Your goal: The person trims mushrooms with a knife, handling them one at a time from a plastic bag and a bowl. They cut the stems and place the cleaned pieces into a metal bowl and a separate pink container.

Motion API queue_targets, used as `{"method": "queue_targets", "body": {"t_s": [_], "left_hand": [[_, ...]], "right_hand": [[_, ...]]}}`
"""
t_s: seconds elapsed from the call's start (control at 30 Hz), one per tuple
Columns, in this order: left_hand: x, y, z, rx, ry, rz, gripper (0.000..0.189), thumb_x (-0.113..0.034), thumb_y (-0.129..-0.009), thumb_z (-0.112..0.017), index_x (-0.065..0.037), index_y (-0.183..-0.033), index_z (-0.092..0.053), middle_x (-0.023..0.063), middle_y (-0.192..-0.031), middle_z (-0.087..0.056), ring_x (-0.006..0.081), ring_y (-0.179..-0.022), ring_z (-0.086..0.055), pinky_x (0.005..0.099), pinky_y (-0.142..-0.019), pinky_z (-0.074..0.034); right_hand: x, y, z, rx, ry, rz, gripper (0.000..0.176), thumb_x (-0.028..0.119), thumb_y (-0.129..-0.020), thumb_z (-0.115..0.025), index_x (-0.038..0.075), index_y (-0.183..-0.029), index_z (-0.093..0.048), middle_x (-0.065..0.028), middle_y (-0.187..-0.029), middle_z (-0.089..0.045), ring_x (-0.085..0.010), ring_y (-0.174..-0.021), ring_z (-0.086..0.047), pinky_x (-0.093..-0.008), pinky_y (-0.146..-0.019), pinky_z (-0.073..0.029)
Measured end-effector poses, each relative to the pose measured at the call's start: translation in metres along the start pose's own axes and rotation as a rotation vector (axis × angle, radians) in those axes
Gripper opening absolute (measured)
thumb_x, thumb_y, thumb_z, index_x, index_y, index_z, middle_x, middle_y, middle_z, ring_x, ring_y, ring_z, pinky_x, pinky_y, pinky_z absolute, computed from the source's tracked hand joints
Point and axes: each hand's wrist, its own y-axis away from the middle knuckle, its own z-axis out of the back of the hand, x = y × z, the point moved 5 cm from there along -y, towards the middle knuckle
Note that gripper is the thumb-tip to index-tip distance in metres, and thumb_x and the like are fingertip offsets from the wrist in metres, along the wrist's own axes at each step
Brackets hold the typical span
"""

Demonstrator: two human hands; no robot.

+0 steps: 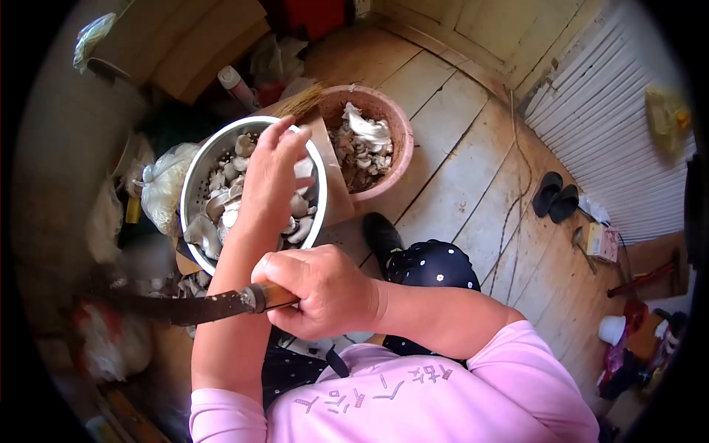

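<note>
Left hand [273,177] open over colander [190,171] of oyster mushrooms [216,205]; right hand [321,292], just below colander, clenched on knife [188,308], blade pointing left.

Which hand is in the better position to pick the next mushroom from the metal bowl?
Probably the left hand: it is open right above the mushrooms in the metal bowl. The right hand is closed on the knife, nearer the body.
</note>
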Motion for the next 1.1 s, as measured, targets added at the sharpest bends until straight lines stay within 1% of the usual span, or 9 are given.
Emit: {"method": "queue_targets", "body": {"t_s": [0.2,0.33,0.37,0.4,0.5,0.73,0.9,0.93,1.1], "left_hand": [[0.046,0.067,0.090,-0.129,-0.151,-0.190,0.042,-0.003,-0.082,-0.063,0.000,-0.123,-0.054,0.0108,-0.115,-0.060,0.0157,-0.089,-0.062,0.0270,-0.076,-0.050],[0.111,0.102,0.204,-0.302,-0.620,-0.171,0.032,-0.005,-0.077,-0.065,-0.002,-0.109,-0.060,0.0092,-0.101,-0.064,0.0175,-0.091,-0.063,0.0293,-0.081,-0.049],[0.112,0.111,0.210,-0.289,-0.800,-0.139,0.034,-0.006,-0.072,-0.065,-0.002,-0.106,-0.062,0.0130,-0.101,-0.065,0.0240,-0.095,-0.063,0.0337,-0.086,-0.048],[0.101,0.121,0.199,-0.238,-1.049,-0.203,0.038,-0.007,-0.071,-0.067,-0.005,-0.109,-0.061,0.0164,-0.106,-0.063,0.0320,-0.100,-0.060,0.0381,-0.090,-0.047],[0.129,0.122,0.204,-0.015,-1.335,-0.358,0.046,-0.013,-0.071,-0.069,-0.009,-0.115,-0.059,0.0176,-0.111,-0.059,0.0380,-0.108,-0.054,0.0436,-0.092,-0.045],[0.146,0.107,0.177,0.102,-1.556,-0.180,0.028,-0.030,-0.076,-0.060,-0.009,-0.094,-0.062,0.0100,-0.093,-0.059,0.0325,-0.093,-0.057,0.0429,-0.079,-0.045],[0.152,0.107,0.165,0.170,-1.417,-0.212,0.033,-0.034,-0.078,-0.059,-0.009,-0.100,-0.061,0.0097,-0.100,-0.062,0.0291,-0.100,-0.057,0.0428,-0.084,-0.044],[0.201,0.089,0.187,0.119,-1.038,-0.309,0.028,-0.031,-0.080,-0.058,-0.009,-0.097,-0.061,0.0098,-0.095,-0.062,0.0285,-0.094,-0.059,0.0399,-0.081,-0.046],[0.171,0.081,0.100,0.155,-1.019,-0.302,0.024,-0.029,-0.081,-0.058,-0.009,-0.094,-0.061,0.0101,-0.092,-0.062,0.0282,-0.090,-0.060,0.0377,-0.078,-0.047]], "right_hand": [[0.003,0.008,-0.014,0.063,-0.006,-0.016,0.024,0.007,-0.067,-0.067,0.006,-0.088,-0.054,-0.0107,-0.069,-0.057,-0.0313,-0.062,-0.061,-0.0387,-0.055,-0.049],[0.004,0.013,-0.031,0.064,-0.025,0.017,0.023,0.009,-0.068,-0.067,0.006,-0.088,-0.054,-0.0110,-0.071,-0.057,-0.0322,-0.065,-0.061,-0.0394,-0.057,-0.050],[0.003,0.015,-0.037,0.101,-0.010,0.008,0.023,0.009,-0.069,-0.066,0.006,-0.088,-0.054,-0.0111,-0.072,-0.057,-0.0325,-0.067,-0.062,-0.0394,-0.058,-0.050],[0.002,0.016,-0.042,0.138,0.008,0.000,0.023,0.009,-0.069,-0.066,0.006,-0.089,-0.054,-0.0112,-0.072,-0.058,-0.0328,-0.069,-0.062,-0.0393,-0.060,-0.050],[0.002,0.020,-0.053,0.154,0.017,0.005,0.021,0.009,-0.070,-0.065,0.007,-0.088,-0.054,-0.0117,-0.073,-0.058,-0.0328,-0.070,-0.062,-0.0390,-0.061,-0.050],[-0.002,0.018,-0.063,0.115,0.012,0.033,0.017,0.009,-0.072,-0.064,0.007,-0.083,-0.052,-0.0114,-0.072,-0.058,-0.0331,-0.069,-0.061,-0.0396,-0.061,-0.049],[-0.004,0.020,-0.058,0.131,0.031,0.011,0.016,0.009,-0.073,-0.063,0.006,-0.083,-0.052,-0.0119,-0.075,-0.059,-0.0341,-0.070,-0.061,-0.0402,-0.061,-0.049],[-0.006,0.020,-0.058,0.134,0.039,0.006,0.016,0.009,-0.073,-0.063,0.006,-0.085,-0.054,-0.0121,-0.076,-0.060,-0.0342,-0.071,-0.061,-0.0404,-0.061,-0.049],[-0.006,0.020,-0.050,0.124,0.024,-0.012,0.023,0.010,-0.072,-0.065,0.006,-0.093,-0.058,-0.0126,-0.079,-0.062,-0.0346,-0.072,-0.062,-0.0404,-0.062,-0.049]]}}
